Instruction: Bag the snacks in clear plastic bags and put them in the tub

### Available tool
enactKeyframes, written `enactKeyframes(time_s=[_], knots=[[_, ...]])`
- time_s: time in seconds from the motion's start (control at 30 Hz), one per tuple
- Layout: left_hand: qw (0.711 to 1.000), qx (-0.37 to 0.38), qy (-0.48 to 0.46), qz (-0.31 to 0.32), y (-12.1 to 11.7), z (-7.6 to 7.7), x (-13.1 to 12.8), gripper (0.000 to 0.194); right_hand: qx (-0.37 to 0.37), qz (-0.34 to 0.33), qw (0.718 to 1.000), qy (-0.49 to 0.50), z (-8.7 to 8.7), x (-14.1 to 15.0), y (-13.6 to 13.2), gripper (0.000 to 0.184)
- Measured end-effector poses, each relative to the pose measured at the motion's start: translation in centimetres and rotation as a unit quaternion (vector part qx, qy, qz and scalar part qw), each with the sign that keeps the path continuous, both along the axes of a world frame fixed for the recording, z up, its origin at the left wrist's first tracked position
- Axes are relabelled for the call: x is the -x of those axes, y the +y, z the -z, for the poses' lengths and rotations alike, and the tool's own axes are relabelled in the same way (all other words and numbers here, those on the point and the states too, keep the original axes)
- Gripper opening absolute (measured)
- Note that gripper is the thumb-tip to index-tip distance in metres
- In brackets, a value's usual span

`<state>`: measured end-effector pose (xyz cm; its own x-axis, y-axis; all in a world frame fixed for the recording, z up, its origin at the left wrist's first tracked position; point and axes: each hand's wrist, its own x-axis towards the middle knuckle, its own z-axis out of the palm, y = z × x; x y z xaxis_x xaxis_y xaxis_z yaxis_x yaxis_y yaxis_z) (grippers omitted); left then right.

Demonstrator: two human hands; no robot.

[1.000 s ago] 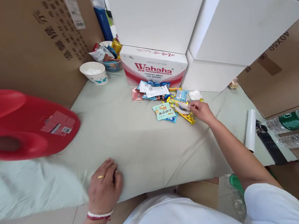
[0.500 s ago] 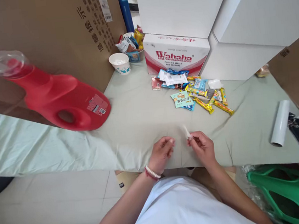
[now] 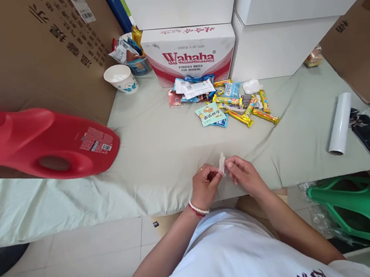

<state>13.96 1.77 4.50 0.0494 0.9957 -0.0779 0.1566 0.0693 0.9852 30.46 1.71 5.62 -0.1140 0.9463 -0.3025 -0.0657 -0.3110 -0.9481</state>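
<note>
A small whitish, translucent strip [image 3: 221,163], perhaps crumpled plastic film, stands up between my hands at the front of the table. Its lower end is pinched between thumb and fingers of my left hand [image 3: 207,184]. Beside it, on the right, my right hand [image 3: 245,175] has loosely bent, parted fingers with the tips very close to the strip; whether they touch it I cannot tell. Farther back lies a pile of packaged snacks: a pale green packet [image 3: 210,114], a white packet [image 3: 197,88] and several yellow-wrapped sticks [image 3: 239,117].
A large red jug [image 3: 70,152] lies at the left. Behind the snacks stands a Wahaha carton [image 3: 190,61], with a paper cup [image 3: 121,80] and a snack tub [image 3: 139,67] to its left. A white roll [image 3: 340,124] and a green stool [image 3: 354,213] are on the right.
The whitish strip has passed from my right hand into my left hand's pinch. My hands have come closer together, and the right fingers have loosened. The view has shifted.
</note>
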Motion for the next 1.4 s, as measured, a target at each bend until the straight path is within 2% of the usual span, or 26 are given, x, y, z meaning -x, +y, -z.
enactKeyframes(time_s=[0.07, 0.1, 0.23, 0.3, 0.43, 0.53, 0.63, 0.73, 0.87, 1.03, 1.1, 1.2, 1.4], knots=[[0.999, -0.026, 0.022, 0.015, -0.3, 0.0, 0.0, 0.015, 0.003, -0.031, 0.999, 0.016, 0.0, 0.4, 0.3, 0.036], [1.0, -0.017, 0.008, 0.023, -0.5, 0.0, -0.1, 0.015, -0.009, -0.031, 0.999, 0.011, -0.1, 0.5, 0.4, 0.034], [0.991, 0.078, -0.109, 0.021, -0.7, 0.1, -0.3, 0.032, -0.112, 0.005, 0.988, -0.109, -0.1, 0.6, 0.4, 0.02], [0.986, 0.095, -0.136, 0.005, -0.6, 0.2, -0.3, 0.034, -0.127, 0.005, 0.985, -0.12, 0.0, 0.5, 0.2, 0.017], [0.974, 0.117, -0.193, -0.017, -0.6, 0.3, 0.1, 0.035, -0.013, 0.026, 0.999, 0.032, 0.0, -0.2, -0.1, 0.029], [0.957, 0.14, -0.248, -0.05, -0.7, 0.1, 0.9, 0.038, 0.058, 0.07, 0.987, 0.131, -0.5, -1.4, -0.2, 0.036], [0.943, 0.152, -0.287, -0.079, -0.8, -0.1, 1.8, 0.041, 0.078, 0.099, 0.977, 0.173, -0.9, -2.9, -0.4, 0.038], [0.936, 0.164, -0.3, -0.088, -1.0, -0.2, 2.7, 0.042, 0.072, 0.104, 0.979, 0.162, -0.7, -4.0, -0.7, 0.037], [0.922, 0.177, -0.339, -0.054, -1.4, -0.5, 3.4, 0.037, 0.044, 0.092, 0.99, 0.093, -0.2, -4.4, -1.1, 0.034], [0.879, 0.212, -0.426, -0.024, -1.4, -1.1, 3.9, 0.023, 0.01, 0.072, 0.996, 0.044, -0.8, -3.8, -1.1, 0.035], [0.87, 0.217, -0.442, -0.016, -1.4, -1.1, 3.9, 0.033, 0.02, 0.088, 0.994, 0.056, -1.1, -3.5, -1.0, 0.037], [0.883, 0.215, -0.418, -0.019, -1.3, -1.0, 3.7, 0.052, 0.039, 0.107, 0.99, 0.085, -1.4, -2.9, -0.9, 0.039], [0.905, 0.225, -0.354, -0.07, -1.1, -0.1, 2.8, 0.039, 0.063, 0.099, 0.99, 0.082, -0.5, -2.3, -1.0, 0.043]])
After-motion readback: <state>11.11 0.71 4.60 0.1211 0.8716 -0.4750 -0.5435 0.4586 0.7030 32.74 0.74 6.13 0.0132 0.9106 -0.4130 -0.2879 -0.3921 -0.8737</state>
